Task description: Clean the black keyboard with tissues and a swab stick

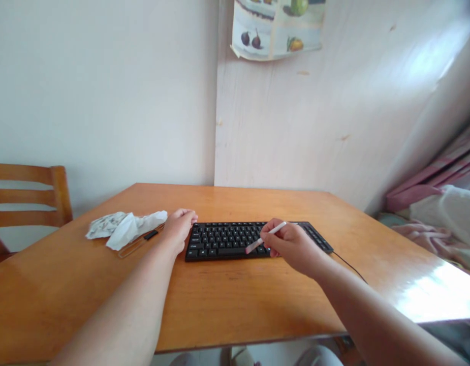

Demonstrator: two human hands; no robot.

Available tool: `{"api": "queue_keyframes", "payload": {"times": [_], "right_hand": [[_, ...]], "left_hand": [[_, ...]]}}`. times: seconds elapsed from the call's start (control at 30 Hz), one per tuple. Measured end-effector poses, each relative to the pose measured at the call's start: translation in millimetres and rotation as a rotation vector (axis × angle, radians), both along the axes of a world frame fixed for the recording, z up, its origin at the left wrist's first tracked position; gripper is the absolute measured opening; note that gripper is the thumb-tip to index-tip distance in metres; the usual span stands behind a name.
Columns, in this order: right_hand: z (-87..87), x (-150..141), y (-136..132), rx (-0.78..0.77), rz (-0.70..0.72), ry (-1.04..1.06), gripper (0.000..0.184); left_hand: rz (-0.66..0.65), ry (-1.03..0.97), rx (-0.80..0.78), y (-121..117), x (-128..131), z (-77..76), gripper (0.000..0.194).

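Note:
A black keyboard [227,239] lies flat on the wooden table in front of me. At its far left corner my left hand [180,226] has its fingers curled against the edge, gripping it; part of the grip is hidden. Over the right half of the keys, my right hand [282,238] pinches a small brush [275,229] with a white handle. The brush slants down to the left, and its pinkish bristles meet the keyboard near the right end of the space bar.
Left of the keyboard lie crumpled white tissue or wrapping [131,226] and a thin looped cord with a black piece [151,235]. A cable [351,265] runs from the keyboard's right side. A wooden chair [29,195] stands at the left, and fabric [448,203] is piled at the right.

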State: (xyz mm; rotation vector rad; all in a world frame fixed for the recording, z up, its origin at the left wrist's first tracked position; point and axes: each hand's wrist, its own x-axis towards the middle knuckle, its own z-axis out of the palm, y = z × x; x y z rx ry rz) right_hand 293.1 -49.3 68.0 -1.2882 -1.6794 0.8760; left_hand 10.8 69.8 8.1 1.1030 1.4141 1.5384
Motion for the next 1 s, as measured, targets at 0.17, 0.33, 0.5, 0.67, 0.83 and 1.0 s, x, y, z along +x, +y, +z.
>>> {"api": "queue_keyframes", "payload": {"times": [0.17, 0.33, 0.5, 0.67, 0.83, 1.0], "right_hand": [[-6.2, 29, 5, 0.007, -0.116, -0.131, 0.012], [-1.0, 65, 0, 0.035, -0.231, -0.278, 0.009], [8.5, 88, -8, 0.152, -0.384, -0.513, 0.011], [11.6, 84, -12, 0.077, -0.321, -0.297, 0.011], [0.3, 79, -8, 0.007, -0.176, -0.114, 0.013], [-7.8, 108, -2, 0.025, -0.349, -0.26, 0.011]], "left_hand": [[-0.008, -0.009, -0.003, -1, -1, 0.5, 0.021], [-0.014, -0.018, -0.005, 1, -2, -0.6, 0.021], [-0.02, -0.013, -0.005, 1, -3, 1.2, 0.02], [-0.021, -0.003, -0.025, 2, -4, 3.0, 0.021], [-0.03, -0.022, -0.029, 6, -7, 0.8, 0.024], [-0.031, -0.036, -0.045, 7, -8, 0.5, 0.024]]}}
